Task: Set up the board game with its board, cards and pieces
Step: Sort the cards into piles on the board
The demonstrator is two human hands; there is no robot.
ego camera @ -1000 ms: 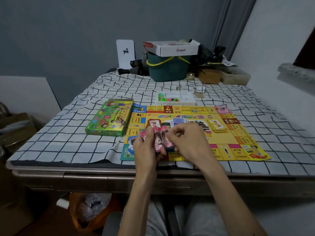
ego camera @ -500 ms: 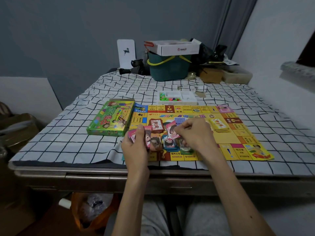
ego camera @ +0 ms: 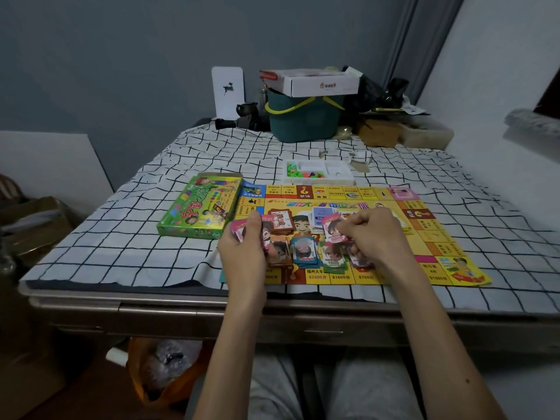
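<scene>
Holds both hands over the yellow board (ego camera: 424, 237), spread flat on the checked cloth (ego camera: 121, 237) at centre frame. Grips a stack of pink cards (ego camera: 239, 230) in the left hand (ego camera: 245, 253), fingers curled round it, left of centre. Pinches a single pink card (ego camera: 331, 230) in the bent fingers of the right hand (ego camera: 375, 237), above small sorted piles (ego camera: 303, 253) near the board's lower edge. Has the green game box (ego camera: 201, 212) just left of the board, the white tray (ego camera: 333, 171) of pieces just above it.
</scene>
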